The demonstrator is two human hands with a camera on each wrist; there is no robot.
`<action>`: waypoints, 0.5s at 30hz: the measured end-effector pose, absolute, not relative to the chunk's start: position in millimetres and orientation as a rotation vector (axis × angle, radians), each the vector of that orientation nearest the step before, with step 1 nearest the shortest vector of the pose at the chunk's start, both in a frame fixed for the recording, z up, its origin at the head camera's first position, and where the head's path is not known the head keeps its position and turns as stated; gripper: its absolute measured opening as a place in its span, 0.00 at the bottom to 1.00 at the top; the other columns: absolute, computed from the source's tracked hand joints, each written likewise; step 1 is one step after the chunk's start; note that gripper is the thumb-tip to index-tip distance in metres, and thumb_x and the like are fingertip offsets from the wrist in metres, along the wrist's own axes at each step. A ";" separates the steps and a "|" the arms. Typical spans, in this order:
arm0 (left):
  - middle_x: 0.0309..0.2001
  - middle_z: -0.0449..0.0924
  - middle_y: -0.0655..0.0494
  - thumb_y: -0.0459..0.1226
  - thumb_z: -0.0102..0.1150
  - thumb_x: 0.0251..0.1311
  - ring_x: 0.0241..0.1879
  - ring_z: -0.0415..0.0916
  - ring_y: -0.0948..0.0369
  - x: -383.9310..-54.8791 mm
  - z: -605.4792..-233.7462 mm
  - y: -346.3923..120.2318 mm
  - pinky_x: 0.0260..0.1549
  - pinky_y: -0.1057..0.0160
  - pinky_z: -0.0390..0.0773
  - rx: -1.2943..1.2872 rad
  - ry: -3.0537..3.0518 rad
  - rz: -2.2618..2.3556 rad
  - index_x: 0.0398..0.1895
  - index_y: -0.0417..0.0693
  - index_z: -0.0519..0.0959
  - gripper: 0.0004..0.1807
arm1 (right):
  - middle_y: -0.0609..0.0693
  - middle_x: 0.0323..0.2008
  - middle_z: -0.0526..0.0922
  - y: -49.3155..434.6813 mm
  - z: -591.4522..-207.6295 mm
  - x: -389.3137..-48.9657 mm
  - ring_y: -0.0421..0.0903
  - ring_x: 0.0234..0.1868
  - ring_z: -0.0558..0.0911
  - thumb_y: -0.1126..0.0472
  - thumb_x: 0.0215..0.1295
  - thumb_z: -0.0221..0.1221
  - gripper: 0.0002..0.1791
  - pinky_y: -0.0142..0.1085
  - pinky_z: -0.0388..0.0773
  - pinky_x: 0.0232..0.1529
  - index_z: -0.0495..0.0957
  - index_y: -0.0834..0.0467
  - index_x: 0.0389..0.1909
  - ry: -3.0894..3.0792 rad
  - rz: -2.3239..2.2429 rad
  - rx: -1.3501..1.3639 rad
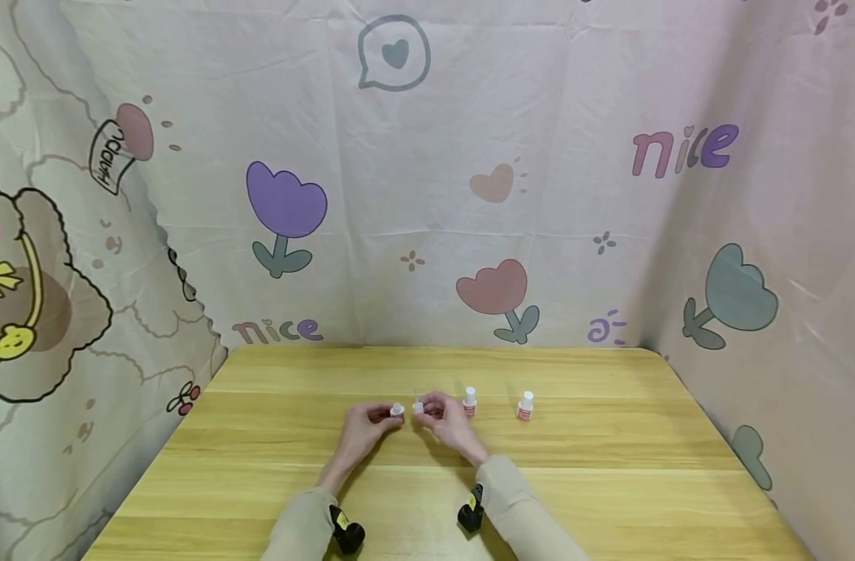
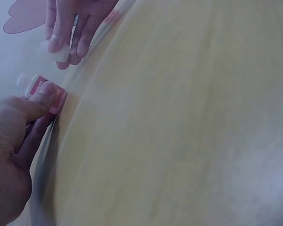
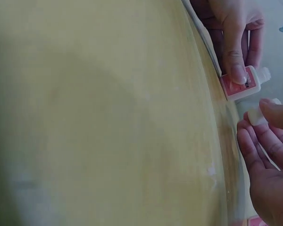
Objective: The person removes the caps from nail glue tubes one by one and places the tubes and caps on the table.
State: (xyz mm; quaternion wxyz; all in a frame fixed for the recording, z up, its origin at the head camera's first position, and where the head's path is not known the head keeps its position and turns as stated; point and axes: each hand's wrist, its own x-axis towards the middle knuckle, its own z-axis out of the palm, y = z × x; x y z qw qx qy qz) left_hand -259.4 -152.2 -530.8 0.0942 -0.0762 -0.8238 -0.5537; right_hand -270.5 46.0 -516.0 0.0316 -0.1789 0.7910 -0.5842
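My left hand (image 1: 362,430) grips a small white bottle (image 3: 240,83) with a pink-red label, its thumb across the label. The bottle's narrow white neck stands bare, without a cap. Just to its right, my right hand (image 1: 451,425) pinches a white cap (image 1: 418,407) between thumb and fingers, apart from the bottle. A thin upright line shows above the cap in the head view. In the left wrist view the bottle tilts beneath the thumb, and the cap (image 2: 56,52) is partly covered by the right thumb.
Two similar capped bottles stand upright on the wooden table (image 1: 595,452): one bottle (image 1: 470,405) right beside my right hand, another bottle (image 1: 525,407) farther right. A patterned curtain (image 1: 413,195) hangs behind the table's far edge and along both sides.
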 end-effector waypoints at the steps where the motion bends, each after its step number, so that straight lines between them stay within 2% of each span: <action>1: 0.36 0.90 0.47 0.31 0.74 0.52 0.36 0.88 0.59 -260.1 -530.9 -152.4 0.37 0.72 0.82 -0.221 -2.447 -1.635 0.38 0.41 0.88 0.09 | 0.62 0.40 0.87 45.6 -516.2 -272.1 0.44 0.39 0.83 0.70 0.62 0.65 0.15 0.26 0.79 0.41 0.78 0.68 0.49 2.453 -1.783 -0.551; 10: 0.40 0.90 0.44 0.29 0.72 0.54 0.40 0.88 0.55 -263.2 -532.2 -154.0 0.39 0.72 0.83 -0.215 -2.430 -1.690 0.41 0.40 0.87 0.11 | 0.59 0.39 0.88 41.3 -519.1 -283.8 0.40 0.37 0.83 0.68 0.60 0.68 0.12 0.26 0.80 0.41 0.81 0.65 0.43 2.509 -1.756 -0.547; 15: 0.40 0.89 0.42 0.28 0.72 0.54 0.40 0.88 0.55 -264.4 -533.1 -154.1 0.39 0.72 0.83 -0.223 -2.408 -1.707 0.42 0.38 0.87 0.11 | 0.61 0.37 0.88 38.4 -520.6 -288.7 0.40 0.35 0.82 0.69 0.58 0.70 0.11 0.25 0.78 0.38 0.82 0.66 0.41 2.534 -1.775 -0.544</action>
